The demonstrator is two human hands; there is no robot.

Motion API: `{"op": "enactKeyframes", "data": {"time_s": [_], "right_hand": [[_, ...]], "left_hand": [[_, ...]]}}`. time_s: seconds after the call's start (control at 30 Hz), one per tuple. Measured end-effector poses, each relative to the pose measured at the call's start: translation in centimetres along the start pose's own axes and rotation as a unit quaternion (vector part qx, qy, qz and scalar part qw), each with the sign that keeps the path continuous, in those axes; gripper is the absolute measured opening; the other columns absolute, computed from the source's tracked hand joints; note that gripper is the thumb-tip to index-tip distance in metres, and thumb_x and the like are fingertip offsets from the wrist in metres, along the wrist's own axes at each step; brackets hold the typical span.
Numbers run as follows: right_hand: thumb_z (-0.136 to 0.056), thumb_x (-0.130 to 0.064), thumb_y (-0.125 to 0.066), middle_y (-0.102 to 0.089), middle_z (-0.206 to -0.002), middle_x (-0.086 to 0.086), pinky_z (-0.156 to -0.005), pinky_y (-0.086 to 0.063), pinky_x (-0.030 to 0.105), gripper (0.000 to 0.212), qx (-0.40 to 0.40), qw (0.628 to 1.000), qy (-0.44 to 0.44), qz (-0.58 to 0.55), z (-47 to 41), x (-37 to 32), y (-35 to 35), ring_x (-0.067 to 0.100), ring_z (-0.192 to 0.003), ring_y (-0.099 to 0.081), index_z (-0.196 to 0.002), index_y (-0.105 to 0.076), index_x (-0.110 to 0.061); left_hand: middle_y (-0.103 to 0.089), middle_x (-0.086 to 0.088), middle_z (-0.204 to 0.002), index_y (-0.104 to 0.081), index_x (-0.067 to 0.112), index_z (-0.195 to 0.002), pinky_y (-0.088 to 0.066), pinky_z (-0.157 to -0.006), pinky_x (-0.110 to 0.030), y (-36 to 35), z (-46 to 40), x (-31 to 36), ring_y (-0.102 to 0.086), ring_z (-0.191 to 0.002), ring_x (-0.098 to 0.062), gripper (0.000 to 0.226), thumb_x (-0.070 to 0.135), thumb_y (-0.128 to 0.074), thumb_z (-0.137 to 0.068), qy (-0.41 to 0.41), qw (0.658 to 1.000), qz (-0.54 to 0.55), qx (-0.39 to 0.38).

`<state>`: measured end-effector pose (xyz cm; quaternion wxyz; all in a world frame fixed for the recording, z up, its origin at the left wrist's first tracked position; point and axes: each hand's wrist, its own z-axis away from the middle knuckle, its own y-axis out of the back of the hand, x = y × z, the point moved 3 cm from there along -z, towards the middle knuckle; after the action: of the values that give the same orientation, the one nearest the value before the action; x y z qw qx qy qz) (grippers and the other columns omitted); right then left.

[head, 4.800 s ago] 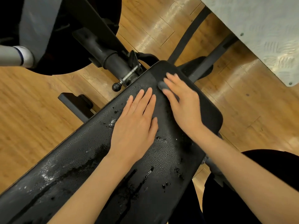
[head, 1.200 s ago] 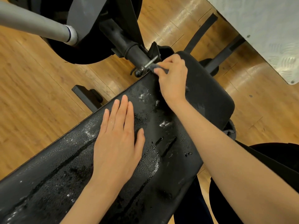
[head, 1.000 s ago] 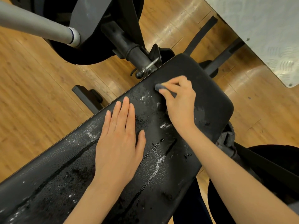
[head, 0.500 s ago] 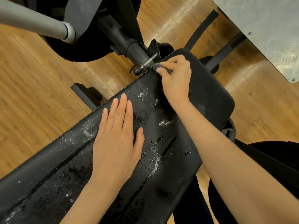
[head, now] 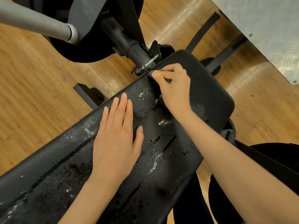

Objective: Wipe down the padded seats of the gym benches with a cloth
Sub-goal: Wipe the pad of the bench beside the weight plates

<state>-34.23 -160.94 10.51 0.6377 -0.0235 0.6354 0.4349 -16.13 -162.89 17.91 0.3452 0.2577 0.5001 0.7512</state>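
head cam, looking down at the black padded bench seat [head: 210, 94], which runs diagonally across the shot and is wet, with drips and streaks all over the pebbled vinyl. the left hand [head: 118, 136] lies flat on the pad, fingers straight and together, holding nothing. the right hand [head: 174, 88] has its fingers curled round a small grey cloth [head: 152, 73], pressing it at the seat's far edge, right by the metal adjustment pin [head: 145, 65] and black frame tube [head: 127, 44]. only a bit of the cloth pokes out past the fingertips. wooden floor [head: 32, 94] underneath, a grey bar [head: 37, 23] upper left, a metal plate [head: 267, 29] top right.
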Motion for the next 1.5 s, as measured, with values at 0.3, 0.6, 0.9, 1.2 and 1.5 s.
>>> {"op": "enactKeyframes", "data": {"time_s": [0.3, 0.6, 0.9, 1.2, 1.5], "right_hand": [[-0.086, -0.012, -0.073, -0.059, -0.099, -0.002, -0.084, -0.038, 0.009, 0.01, -0.013, 1.0, -0.002, 0.014, -1.2, 0.9, 1.3, 0.015, -0.099, -0.049, -0.092, -0.079, -0.016], [-0.09, -0.01, -0.066, -0.058, -0.099, 0.003, -0.081, -0.03, 0.007, 0.013, 0.007, 0.997, 0.042, 0.067, 0.0, 0.3, 0.5, 0.016, -0.098, -0.044, -0.097, -0.077, -0.012], [-0.088, -0.017, -0.069, -0.059, -0.096, 0.001, -0.082, -0.032, 0.008, 0.012, -0.007, 0.997, 0.059, 0.053, 0.6, 0.8, 1.6, 0.015, -0.096, -0.047, -0.097, -0.078, -0.018], [-0.09, -0.011, -0.069, -0.062, -0.11, 0.0, -0.091, -0.034, 0.008, 0.02, 0.001, 0.997, 0.064, 0.033, 6.0, 1.6, 3.1, 0.014, -0.102, -0.051, -0.109, -0.074, -0.012], [-0.089, -0.01, -0.068, -0.068, -0.115, 0.001, -0.092, -0.043, 0.01, 0.019, 0.073, 0.997, -0.001, 0.0, 4.3, 2.1, 3.1, 0.008, -0.108, -0.06, -0.107, -0.074, -0.004]], "left_hand": [[-0.015, -0.01, -0.166, -0.023, 0.003, -0.156, -0.003, -0.125, -0.038, 0.1, -0.1, 0.0, -0.01, -0.154, -0.023, 0.068, 0.043, -0.03, -0.102, -0.001, 1.0, 0.01, -0.002], [-0.013, -0.009, -0.167, -0.021, 0.005, -0.157, -0.002, -0.125, -0.037, 0.2, -0.1, 0.1, -0.008, -0.154, -0.021, 0.068, 0.044, -0.029, -0.102, 0.002, 1.0, 0.015, 0.0], [-0.012, -0.008, -0.167, -0.019, 0.005, -0.157, -0.005, -0.126, -0.038, 0.0, 0.0, 0.0, -0.006, -0.155, -0.021, 0.069, 0.045, -0.025, -0.102, 0.002, 1.0, 0.017, 0.001], [-0.013, -0.009, -0.167, -0.021, 0.007, -0.158, -0.005, -0.125, -0.038, 0.0, 0.2, -0.1, -0.009, -0.155, -0.022, 0.067, 0.043, -0.028, -0.102, -0.004, 0.999, 0.03, 0.015], [-0.014, -0.011, -0.166, -0.022, 0.006, -0.157, -0.007, -0.126, -0.041, -0.2, 0.1, -0.1, -0.01, -0.154, -0.024, 0.067, 0.043, -0.026, -0.101, -0.012, 0.999, 0.024, 0.023]]}}
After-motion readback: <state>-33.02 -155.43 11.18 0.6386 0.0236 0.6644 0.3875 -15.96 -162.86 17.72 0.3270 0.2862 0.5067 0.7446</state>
